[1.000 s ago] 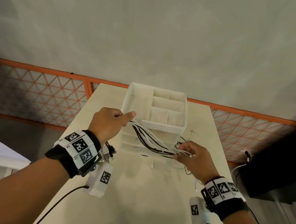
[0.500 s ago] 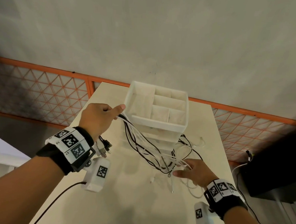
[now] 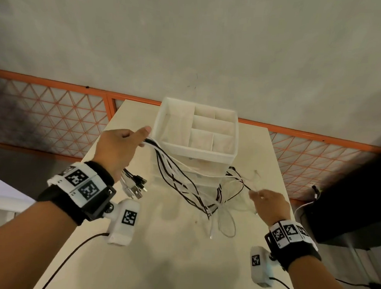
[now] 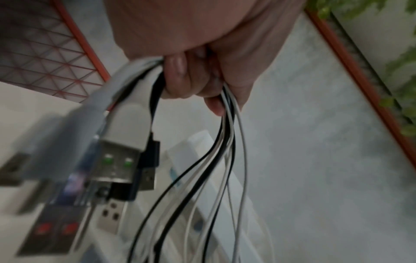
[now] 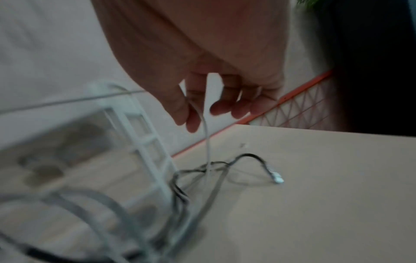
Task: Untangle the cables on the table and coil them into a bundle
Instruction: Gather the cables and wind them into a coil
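Note:
Several black and white cables (image 3: pixel 183 183) hang in a tangled loop over the pale table (image 3: pixel 168 253). My left hand (image 3: pixel 121 147) grips them as a bunch, raised beside the white organiser; their USB plugs (image 3: pixel 135 185) dangle below my wrist. The left wrist view shows my fingers (image 4: pixel 180 78) curled round the cables (image 4: pixel 227 142), with the plugs (image 4: pixel 117 154) hanging close to the camera. Low at the right, my right hand (image 3: pixel 268 203) pinches one thin white cable (image 5: pixel 206 128) between thumb and forefinger. Beneath it a black cable end (image 5: pixel 272 174) lies on the table.
A white organiser with open compartments (image 3: pixel 196 149) stands at the table's far middle, just behind the cables. An orange lattice fence (image 3: pixel 54 115) runs behind the table. Something dark (image 3: pixel 347 207) sits off the table's right edge.
My right hand let go of the bunch, dropped toward the table and moved right, where it now pinches a single white cable. The left hand lifted slightly, and the loop sags lower.

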`<state>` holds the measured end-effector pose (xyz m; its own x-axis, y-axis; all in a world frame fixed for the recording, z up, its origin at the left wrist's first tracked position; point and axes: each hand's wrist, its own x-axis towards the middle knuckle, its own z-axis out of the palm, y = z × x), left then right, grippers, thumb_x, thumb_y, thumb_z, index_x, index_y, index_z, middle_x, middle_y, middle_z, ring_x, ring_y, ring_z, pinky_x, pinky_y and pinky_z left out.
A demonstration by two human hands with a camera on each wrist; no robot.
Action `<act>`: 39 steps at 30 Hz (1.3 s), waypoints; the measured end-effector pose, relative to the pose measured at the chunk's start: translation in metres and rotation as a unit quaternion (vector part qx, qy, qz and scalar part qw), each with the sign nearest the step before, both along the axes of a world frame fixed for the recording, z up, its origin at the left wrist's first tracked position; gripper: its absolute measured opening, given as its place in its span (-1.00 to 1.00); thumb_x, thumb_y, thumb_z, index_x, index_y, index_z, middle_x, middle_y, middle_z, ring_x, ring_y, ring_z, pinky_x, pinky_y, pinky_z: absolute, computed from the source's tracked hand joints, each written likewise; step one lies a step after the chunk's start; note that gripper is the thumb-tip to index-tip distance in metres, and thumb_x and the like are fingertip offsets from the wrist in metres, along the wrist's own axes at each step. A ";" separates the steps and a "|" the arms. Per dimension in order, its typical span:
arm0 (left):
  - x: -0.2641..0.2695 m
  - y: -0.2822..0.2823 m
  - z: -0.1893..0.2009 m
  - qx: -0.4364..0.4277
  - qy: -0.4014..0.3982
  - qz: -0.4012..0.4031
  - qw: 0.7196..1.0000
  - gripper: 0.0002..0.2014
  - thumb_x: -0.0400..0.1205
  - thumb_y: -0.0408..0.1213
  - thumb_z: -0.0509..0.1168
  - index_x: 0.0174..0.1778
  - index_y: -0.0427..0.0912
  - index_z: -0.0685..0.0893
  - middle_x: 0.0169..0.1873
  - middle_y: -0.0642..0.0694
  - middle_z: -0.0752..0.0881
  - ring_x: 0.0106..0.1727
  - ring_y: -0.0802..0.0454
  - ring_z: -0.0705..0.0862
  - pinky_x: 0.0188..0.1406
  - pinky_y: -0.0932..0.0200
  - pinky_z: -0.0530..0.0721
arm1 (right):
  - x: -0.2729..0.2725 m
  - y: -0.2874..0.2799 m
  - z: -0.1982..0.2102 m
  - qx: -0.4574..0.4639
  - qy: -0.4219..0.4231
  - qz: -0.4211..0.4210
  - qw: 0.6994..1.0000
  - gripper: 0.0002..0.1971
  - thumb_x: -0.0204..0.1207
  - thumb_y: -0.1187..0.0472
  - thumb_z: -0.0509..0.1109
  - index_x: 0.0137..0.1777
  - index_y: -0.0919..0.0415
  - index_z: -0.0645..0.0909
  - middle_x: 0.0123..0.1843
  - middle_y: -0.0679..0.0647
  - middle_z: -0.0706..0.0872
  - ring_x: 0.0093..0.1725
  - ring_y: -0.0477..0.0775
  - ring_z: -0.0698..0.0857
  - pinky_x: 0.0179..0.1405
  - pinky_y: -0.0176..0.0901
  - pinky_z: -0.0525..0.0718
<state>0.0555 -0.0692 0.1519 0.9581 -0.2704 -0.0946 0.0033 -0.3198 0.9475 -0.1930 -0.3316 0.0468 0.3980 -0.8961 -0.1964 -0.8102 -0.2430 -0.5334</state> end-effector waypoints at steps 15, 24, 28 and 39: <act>-0.021 -0.014 0.004 -0.021 0.033 -0.095 0.995 -0.50 0.60 0.01 0.43 -0.44 -0.31 0.45 -0.57 -0.05 0.22 -0.63 0.07 0.13 -0.63 0.29 0.21 | 0.057 0.080 0.084 -0.082 -0.347 0.237 0.904 -0.53 0.38 0.24 0.60 0.29 0.03 0.65 0.14 -0.03 0.69 0.00 -0.12 0.68 -0.04 -0.39 0.58; -0.026 0.002 0.015 0.038 0.139 -0.266 0.953 -0.60 0.69 0.02 0.29 -0.23 -0.22 0.80 -0.63 0.05 0.34 -0.58 0.10 0.19 -0.62 0.25 0.19 | 0.103 0.105 0.075 -0.158 -0.342 0.243 0.894 -0.83 0.33 0.32 0.56 -0.26 0.14 0.60 -0.41 -0.11 0.56 -0.47 -0.14 0.47 -0.45 -0.34 0.46; -0.017 0.007 0.004 0.004 0.139 -0.188 0.972 -0.66 0.70 -0.11 0.30 -0.24 -0.29 0.76 -0.63 0.03 0.32 -0.60 0.09 0.18 -0.63 0.25 0.17 | 0.100 0.086 0.088 -0.285 -0.417 0.196 0.841 -0.88 0.31 0.46 0.42 -0.26 0.25 0.71 -0.17 0.08 0.66 -0.31 -0.09 0.59 -0.29 -0.55 0.46; -0.013 0.008 0.008 -0.074 0.100 -0.200 0.972 -0.68 0.65 -0.15 0.39 -0.33 -0.30 0.65 -0.59 0.06 0.24 -0.52 0.04 0.11 -0.59 0.22 0.14 | 0.067 0.085 0.063 -0.035 -0.147 0.359 0.921 -0.64 0.39 0.08 0.62 0.12 -0.13 0.58 0.11 -0.23 0.68 0.08 -0.16 0.65 0.10 -0.38 0.56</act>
